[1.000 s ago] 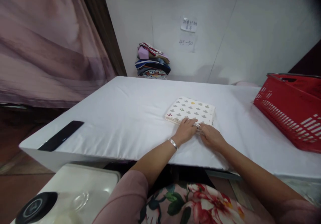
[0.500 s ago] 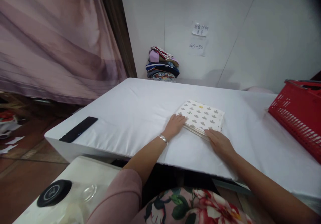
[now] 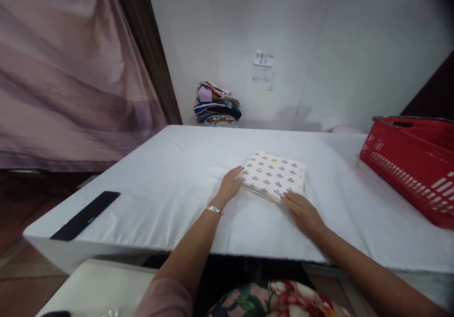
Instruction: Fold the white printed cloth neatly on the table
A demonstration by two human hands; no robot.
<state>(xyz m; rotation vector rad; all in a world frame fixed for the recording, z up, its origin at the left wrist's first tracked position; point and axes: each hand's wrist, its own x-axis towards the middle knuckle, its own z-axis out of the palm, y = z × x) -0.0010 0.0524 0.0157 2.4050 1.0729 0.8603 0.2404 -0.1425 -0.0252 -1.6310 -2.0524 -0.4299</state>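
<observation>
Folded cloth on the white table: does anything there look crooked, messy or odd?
Nothing much. The folded cloth lies flat, slightly turned against the table edge, with the left hand and right hand flat at its near corners. Only the black slab sits close to the table's left edge.

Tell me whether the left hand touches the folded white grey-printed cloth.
Touching: the head view shows the left hand with fingertips pressed against the left corner of the folded white grey-printed cloth.
</observation>
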